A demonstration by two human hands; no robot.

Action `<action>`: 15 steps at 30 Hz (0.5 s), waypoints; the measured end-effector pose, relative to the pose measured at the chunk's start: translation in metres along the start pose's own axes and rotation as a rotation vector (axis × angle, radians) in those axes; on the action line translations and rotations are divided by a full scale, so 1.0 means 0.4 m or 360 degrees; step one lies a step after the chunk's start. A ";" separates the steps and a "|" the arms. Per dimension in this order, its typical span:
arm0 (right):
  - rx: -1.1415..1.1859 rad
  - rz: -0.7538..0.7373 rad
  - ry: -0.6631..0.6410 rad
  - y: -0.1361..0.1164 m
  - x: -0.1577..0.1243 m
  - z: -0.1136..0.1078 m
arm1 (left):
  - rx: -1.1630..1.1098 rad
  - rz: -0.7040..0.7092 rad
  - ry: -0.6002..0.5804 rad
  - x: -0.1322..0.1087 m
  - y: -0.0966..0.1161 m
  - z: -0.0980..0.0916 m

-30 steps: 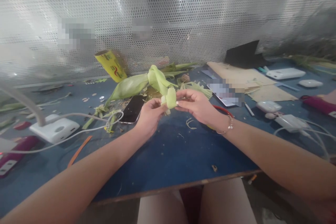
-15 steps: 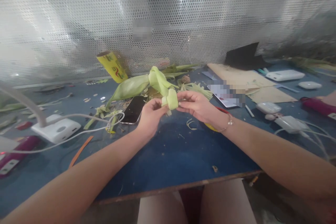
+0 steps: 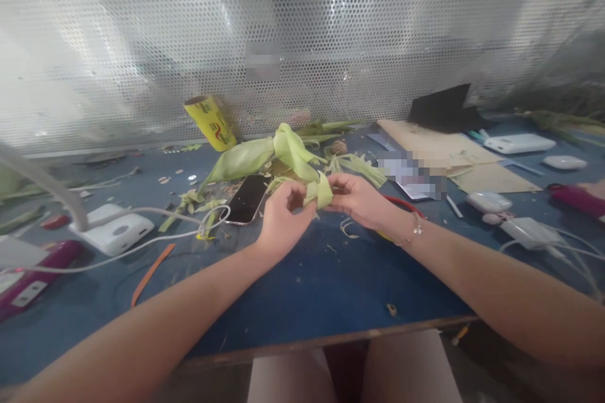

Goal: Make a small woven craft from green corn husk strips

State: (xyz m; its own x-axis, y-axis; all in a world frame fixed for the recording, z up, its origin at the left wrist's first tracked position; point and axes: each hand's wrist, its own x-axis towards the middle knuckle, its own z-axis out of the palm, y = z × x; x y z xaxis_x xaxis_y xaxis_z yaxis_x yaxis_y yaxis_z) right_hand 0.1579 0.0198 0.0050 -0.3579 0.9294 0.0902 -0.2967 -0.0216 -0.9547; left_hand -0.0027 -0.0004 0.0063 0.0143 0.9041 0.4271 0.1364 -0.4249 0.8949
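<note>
Between my two hands is a pale green strip of corn husk (image 3: 322,192), folded into a small loop. My left hand (image 3: 286,215) pinches its left side with thumb and fingers. My right hand (image 3: 358,203) is closed on the right side, fingertips pressed to the husk. Directly behind lie larger green husks (image 3: 243,158), one of them twisted, together with shredded scraps. A dark-screened phone (image 3: 246,199) lies flat just left of my left hand. Part of the loop is hidden by my fingers.
A yellow cardboard tube (image 3: 211,123) leans by the perforated metal panel (image 3: 307,25). At left stand a white lamp base (image 3: 113,230), cables and a purple power strip (image 3: 40,277). Brown paper (image 3: 425,138), white chargers (image 3: 529,232) and a white box-like device (image 3: 518,143) lie right.
My left hand has turned and come closer to my right, its thumb now across the husk loop. The loop has tilted and looks tighter. The view has shifted slightly.
</note>
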 end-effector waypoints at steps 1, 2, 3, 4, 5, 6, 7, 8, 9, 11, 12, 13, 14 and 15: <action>0.0022 0.0005 -0.0005 -0.001 0.000 -0.001 | -0.0065 0.0040 -0.0012 -0.003 0.004 0.000; 0.0035 0.0000 -0.0006 -0.001 0.000 -0.002 | -0.0136 0.0059 -0.0022 -0.006 0.008 0.000; 0.0041 -0.0011 -0.0007 -0.002 0.000 -0.002 | -0.0194 0.0059 -0.0022 -0.008 0.012 0.000; 0.0042 -0.0029 -0.0007 -0.002 0.000 -0.003 | -0.0232 0.0046 -0.0016 -0.009 0.016 -0.001; 0.0038 -0.0045 -0.0009 -0.001 0.000 -0.003 | -0.0249 0.0026 -0.0005 -0.009 0.018 -0.002; 0.0030 -0.0060 -0.0008 -0.001 -0.001 -0.002 | -0.0250 0.0002 0.0008 -0.009 0.020 -0.003; 0.0020 -0.0072 -0.0010 -0.001 -0.001 -0.002 | -0.0248 -0.0018 0.0018 -0.008 0.021 -0.004; 0.0010 -0.0085 -0.0011 -0.001 -0.002 -0.001 | -0.0252 -0.0028 0.0021 -0.007 0.020 -0.006; 0.0001 -0.0098 -0.0011 -0.001 -0.003 0.000 | -0.0267 -0.0032 0.0015 -0.006 0.018 -0.007; -0.0006 -0.0120 -0.0004 -0.001 -0.004 0.001 | -0.0318 -0.0037 -0.0013 -0.005 0.013 -0.009; -0.0003 -0.0125 -0.0001 -0.001 -0.004 0.001 | -0.0334 -0.0043 -0.0029 -0.004 0.010 -0.010; 0.0006 -0.0125 0.0000 -0.002 -0.004 0.001 | -0.0338 -0.0053 -0.0039 -0.004 0.008 -0.010; 0.0018 -0.0122 -0.0003 -0.002 -0.004 0.000 | -0.0330 -0.0066 -0.0041 -0.003 0.006 -0.010; 0.0033 -0.0113 -0.0010 -0.002 -0.004 -0.001 | -0.0316 -0.0078 -0.0038 -0.002 0.005 -0.010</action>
State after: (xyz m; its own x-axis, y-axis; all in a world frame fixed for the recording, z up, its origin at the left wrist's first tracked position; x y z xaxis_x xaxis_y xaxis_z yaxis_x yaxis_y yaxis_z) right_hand 0.1591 0.0184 0.0055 -0.3407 0.9265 0.1595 -0.3398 0.0369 -0.9398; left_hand -0.0062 -0.0022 0.0084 0.0362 0.9237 0.3814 -0.0604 -0.3789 0.9235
